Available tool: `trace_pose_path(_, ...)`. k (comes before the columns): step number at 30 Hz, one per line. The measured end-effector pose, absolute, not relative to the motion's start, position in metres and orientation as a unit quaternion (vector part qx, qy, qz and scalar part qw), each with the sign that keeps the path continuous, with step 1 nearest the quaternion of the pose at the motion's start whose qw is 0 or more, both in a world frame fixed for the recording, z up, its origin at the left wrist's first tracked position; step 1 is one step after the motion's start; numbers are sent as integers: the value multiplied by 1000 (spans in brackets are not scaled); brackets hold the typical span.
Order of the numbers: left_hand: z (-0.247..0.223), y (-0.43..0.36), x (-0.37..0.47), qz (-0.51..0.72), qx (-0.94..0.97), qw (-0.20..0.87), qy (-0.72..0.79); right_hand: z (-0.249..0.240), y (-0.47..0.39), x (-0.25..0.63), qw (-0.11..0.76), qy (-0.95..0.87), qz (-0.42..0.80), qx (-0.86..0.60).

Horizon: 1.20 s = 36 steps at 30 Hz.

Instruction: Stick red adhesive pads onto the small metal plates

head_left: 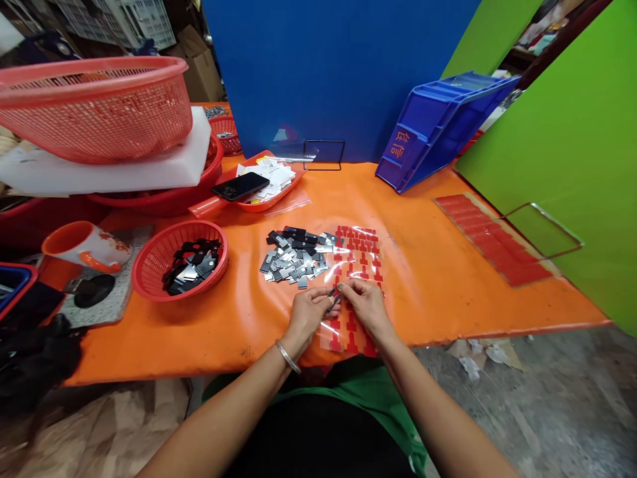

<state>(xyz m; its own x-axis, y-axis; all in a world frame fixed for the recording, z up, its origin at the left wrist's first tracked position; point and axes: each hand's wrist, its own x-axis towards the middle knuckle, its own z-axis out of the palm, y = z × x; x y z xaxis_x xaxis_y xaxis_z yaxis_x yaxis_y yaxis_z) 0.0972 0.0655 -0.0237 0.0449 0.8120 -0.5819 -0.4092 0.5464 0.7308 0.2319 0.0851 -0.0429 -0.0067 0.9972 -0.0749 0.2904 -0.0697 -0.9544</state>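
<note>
Two hands (306, 315) (369, 307) flank a small dark piece (335, 303) over a red-patterned sheet (351, 326).

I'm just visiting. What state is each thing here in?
left hand: closed on a piece
dark piece: held
right hand: fingers bent, grip unclear
loose pieces: heaped
red-patterned sheet: flat, partly covered
round red basket: upright, partly filled
red scoop: holding paper slips
phone: screen up, dark
pink basket: resting on white foam
</note>
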Motion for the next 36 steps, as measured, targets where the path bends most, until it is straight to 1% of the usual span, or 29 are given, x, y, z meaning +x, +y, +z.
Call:
trace_pose_path(5, -24, 63, 98, 440, 194, 699, 529, -47, 84, 233, 420, -538, 428, -592)
trace_pose_path(9, -6, 61, 81, 442, 239, 711, 492, -45, 79, 230, 403, -551, 417, -600)
trace_pose_path(11, 7, 64, 58, 459, 292, 691, 476, -42, 76, 228, 392, -569, 407, -598)
trace_pose_path(12, 13, 67, 43, 474, 316, 663, 486, -41, 75, 227, 387, -580, 401, -595)
trace_pose_path(14, 22, 73, 7, 515, 361, 561, 538, -38, 71, 225, 380, -606, 380, -586)
trace_pose_path(17, 28, 82, -54, 534, 434, 348, 636, -33, 67, 221, 380, -653, 324, -569)
trace_pose_path(20, 25, 86, -104, 448, 471, 137, 748, -30, 68, 214, 384, -688, 272, -553)
trace_pose_path(22, 22, 85, -121, 388, 493, 46, 777, -29, 73, 208, 374, -711, 243, -544)
trace_pose_path(24, 21, 83, -123, 371, 514, -11, 773, -31, 80, 199, 357, -733, 209, -541)
trace_pose_path(25, 20, 81, -118, 379, 523, -23, 763, -32, 85, 195, 348, -741, 190, -542)
trace_pose_path(27, 20, 78, -100, 412, 536, -7, 736, -36, 95, 185, 331, -753, 151, -549)
trace_pose_path(31, 14, 70, -52, 457, 576, 117, 667, -45, 112, 171, 293, -764, 99, -567)
trace_pose_path(34, 1, 67, -27, 447, 597, 198, 636, -49, 117, 166, 273, -771, 75, -570)
trace_pose_path(36, -7, 65, -17, 435, 603, 233, 626, -49, 116, 164, 267, -778, 61, -566)
